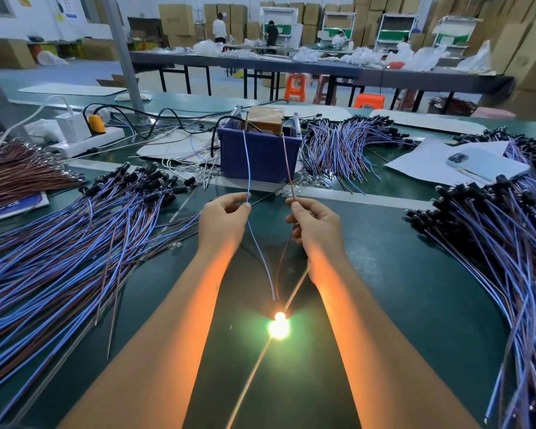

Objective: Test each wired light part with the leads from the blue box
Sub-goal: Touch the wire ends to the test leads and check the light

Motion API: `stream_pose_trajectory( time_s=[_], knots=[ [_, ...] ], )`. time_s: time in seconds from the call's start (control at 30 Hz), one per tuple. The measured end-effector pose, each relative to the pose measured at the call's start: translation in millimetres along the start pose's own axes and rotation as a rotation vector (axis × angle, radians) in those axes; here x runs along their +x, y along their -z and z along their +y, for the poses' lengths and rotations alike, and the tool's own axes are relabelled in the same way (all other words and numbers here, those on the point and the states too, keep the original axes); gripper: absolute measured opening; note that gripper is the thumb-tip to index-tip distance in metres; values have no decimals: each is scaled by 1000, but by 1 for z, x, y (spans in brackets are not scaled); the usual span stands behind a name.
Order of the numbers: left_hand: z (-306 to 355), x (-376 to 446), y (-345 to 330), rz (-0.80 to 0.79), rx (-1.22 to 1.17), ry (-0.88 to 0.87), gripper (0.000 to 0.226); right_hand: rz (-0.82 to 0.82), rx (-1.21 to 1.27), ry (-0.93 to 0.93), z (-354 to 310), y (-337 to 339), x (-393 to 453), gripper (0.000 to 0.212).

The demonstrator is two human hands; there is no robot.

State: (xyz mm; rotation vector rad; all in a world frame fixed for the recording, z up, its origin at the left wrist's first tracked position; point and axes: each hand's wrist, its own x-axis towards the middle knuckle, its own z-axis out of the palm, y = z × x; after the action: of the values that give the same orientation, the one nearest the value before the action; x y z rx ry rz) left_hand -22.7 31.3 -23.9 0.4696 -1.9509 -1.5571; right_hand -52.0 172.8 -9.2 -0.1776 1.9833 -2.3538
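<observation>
Holding one wired light part across the two leads: left hand (pixel 222 219) pinches the blue lead (pixel 247 162) against the part's blue wire (pixel 260 258); right hand (pixel 314 224) pinches the brown lead (pixel 287 162) against the part's brown wire (pixel 280 267). Each grip is clenched, thumb and forefinger closed on its junction. Both leads rise out of the blue box (pixel 259 156), which sits mid-counter toward the far edge. The part's two wires run from the hands toward the near edge and meet at the lamp (pixel 279 325), which lies low over the counter (pixel 384 274) between the forearms and is lit, bright yellow-white. Judgement: this unit passes. Handling: the part looks very light; its thin insulated wires are limp and springy, likely to slip from a loose pinch, so take hold close to the bare ends where contact is made, and let the lamp end hang or rest without pulling on it. Large piles of similar parts lie at the left edge (pixel 75 243) and right edge (pixel 508 258); which pile is tested cannot be told.
</observation>
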Motion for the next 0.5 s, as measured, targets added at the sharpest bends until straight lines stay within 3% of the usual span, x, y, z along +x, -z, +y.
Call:
stream_pose_trajectory(
  time_s=[0.17,0.33,0.5],
  knots=[
    [7,-4,0,-31,7,13,16,-67,-157,100,7,-4,-2,16],
    [20,-11,-5,-135,-148,70,17,-179,-325,279,12,-14,-6,21],
    [20,-10,-4,-186,-210,112,16,-187,-309,276,13,-13,-4,20]
  ],
)
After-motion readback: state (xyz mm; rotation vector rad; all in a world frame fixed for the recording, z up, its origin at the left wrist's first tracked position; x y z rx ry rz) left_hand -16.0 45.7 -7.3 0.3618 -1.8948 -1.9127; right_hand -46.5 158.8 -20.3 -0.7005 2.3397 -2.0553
